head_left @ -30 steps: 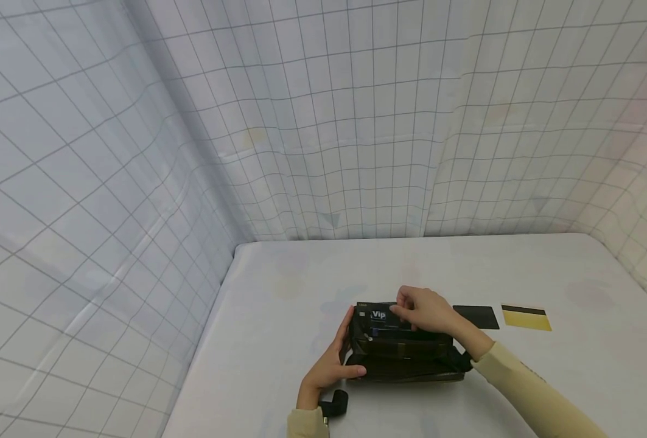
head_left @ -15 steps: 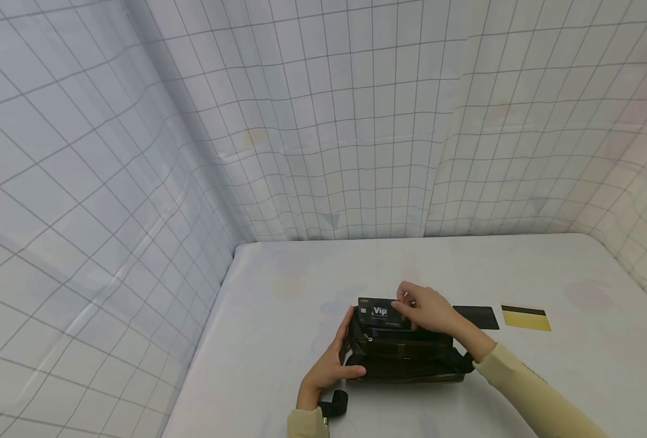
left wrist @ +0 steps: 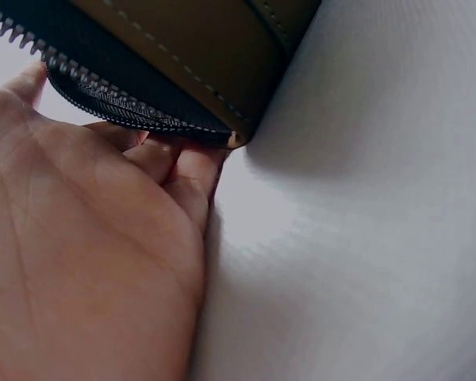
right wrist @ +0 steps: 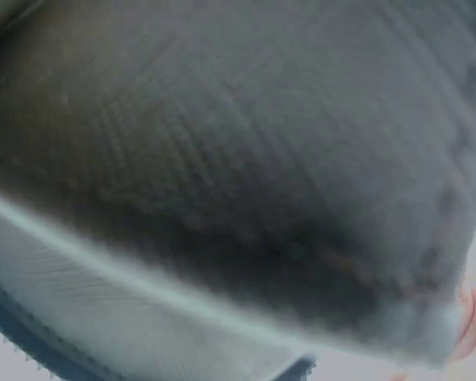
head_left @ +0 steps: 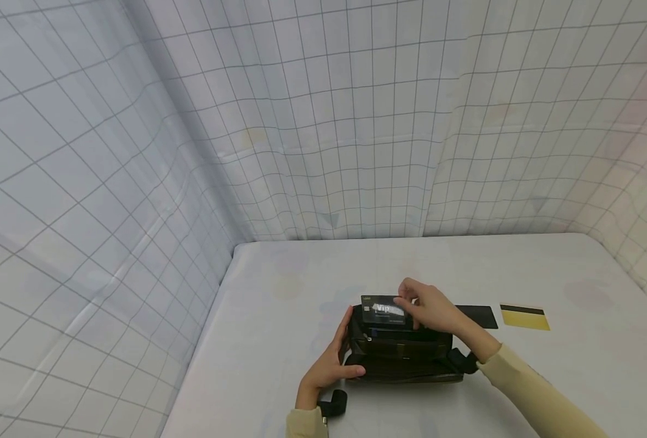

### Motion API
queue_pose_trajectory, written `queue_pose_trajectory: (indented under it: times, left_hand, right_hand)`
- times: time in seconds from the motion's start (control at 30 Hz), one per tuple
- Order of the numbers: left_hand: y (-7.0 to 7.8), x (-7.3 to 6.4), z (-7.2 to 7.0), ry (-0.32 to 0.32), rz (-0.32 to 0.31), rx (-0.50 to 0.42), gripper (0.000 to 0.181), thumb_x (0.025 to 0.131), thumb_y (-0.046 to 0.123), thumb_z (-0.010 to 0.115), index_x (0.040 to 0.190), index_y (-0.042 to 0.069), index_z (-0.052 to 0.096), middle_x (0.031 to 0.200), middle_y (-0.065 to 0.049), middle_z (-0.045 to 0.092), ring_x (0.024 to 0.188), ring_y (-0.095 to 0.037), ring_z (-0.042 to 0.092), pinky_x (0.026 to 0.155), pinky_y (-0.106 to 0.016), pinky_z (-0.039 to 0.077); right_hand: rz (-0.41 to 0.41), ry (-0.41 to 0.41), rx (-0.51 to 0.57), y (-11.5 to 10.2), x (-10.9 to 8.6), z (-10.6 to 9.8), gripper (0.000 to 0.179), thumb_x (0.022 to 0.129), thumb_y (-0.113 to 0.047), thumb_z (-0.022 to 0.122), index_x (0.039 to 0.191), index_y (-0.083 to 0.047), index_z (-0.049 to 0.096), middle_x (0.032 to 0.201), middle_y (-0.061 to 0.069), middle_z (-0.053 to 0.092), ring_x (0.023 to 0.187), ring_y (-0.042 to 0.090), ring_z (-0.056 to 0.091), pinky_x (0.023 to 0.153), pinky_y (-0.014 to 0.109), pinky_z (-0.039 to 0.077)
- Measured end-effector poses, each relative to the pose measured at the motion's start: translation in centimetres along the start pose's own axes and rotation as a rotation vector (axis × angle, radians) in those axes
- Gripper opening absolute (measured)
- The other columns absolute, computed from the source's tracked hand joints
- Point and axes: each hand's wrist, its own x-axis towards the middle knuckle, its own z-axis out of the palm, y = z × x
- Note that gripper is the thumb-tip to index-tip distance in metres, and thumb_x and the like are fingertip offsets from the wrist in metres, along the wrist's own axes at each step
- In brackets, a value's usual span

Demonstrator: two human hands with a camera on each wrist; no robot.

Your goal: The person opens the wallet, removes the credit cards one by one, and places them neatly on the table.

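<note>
My right hand (head_left: pixel 428 309) pinches the right end of a black "Vip" bank card (head_left: pixel 377 317), and its top edge now stands a little higher above the open dark zip wallet (head_left: pixel 427 351) than a second ago, so the card appears to be sliding out of its slot. My left hand (head_left: pixel 327 366) grips the wallet's left end, thumb in front. A black card (head_left: pixel 481 317) and a gold striped card (head_left: pixel 524 319) lie to the right, unmoved.
</note>
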Motion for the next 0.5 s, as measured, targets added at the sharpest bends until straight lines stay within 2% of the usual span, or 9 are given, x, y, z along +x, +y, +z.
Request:
queue_pose_trajectory:
  times: [0.2, 0.37, 0.5]
  left_hand:
    - [0.0, 0.0, 0.0, 0.000, -0.005, 0.004, 0.105, 0.079, 0.033, 0.074, 0.150, 0.029, -0.003, 0.155, 0.005, 0.008, 0.142, -0.013, 0.010, 0.108, -0.023, 0.019]
    - [0.0, -0.1, 0.0, 0.002, -0.020, 0.029, 0.105, 0.080, 0.033, 0.073, 0.150, 0.027, -0.005, 0.156, 0.007, 0.002, 0.142, -0.012, 0.008, 0.110, -0.028, 0.019]
    - [0.1, 0.0, 0.0, 0.000, -0.022, 0.034, 0.105, 0.080, 0.034, 0.072, 0.150, 0.025, -0.005, 0.155, 0.008, -0.003, 0.142, -0.011, 0.004, 0.109, -0.024, 0.019]
  right_hand:
    - [-0.004, 0.011, 0.036, 0.1, -0.3, -0.6, 0.021, 0.095, -0.035, 0.052, 0.099, -0.014, 0.053, 0.085, 0.004, 0.062, 0.052, 0.021, 0.059, 0.049, 0.030, 0.047]
    - [0.011, 0.028, 0.074, 0.9, -0.7, -1.0, 0.023, 0.094, -0.036, 0.053, 0.097, -0.014, 0.056, 0.083, 0.004, 0.062, 0.053, 0.021, 0.060, 0.049, 0.031, 0.047]
    - [0.032, 0.047, 0.093, 1.1, -1.1, -1.5, 0.021, 0.093, -0.036, 0.054, 0.096, -0.016, 0.057, 0.081, 0.003, 0.062, 0.054, 0.020, 0.060, 0.049, 0.032, 0.048]
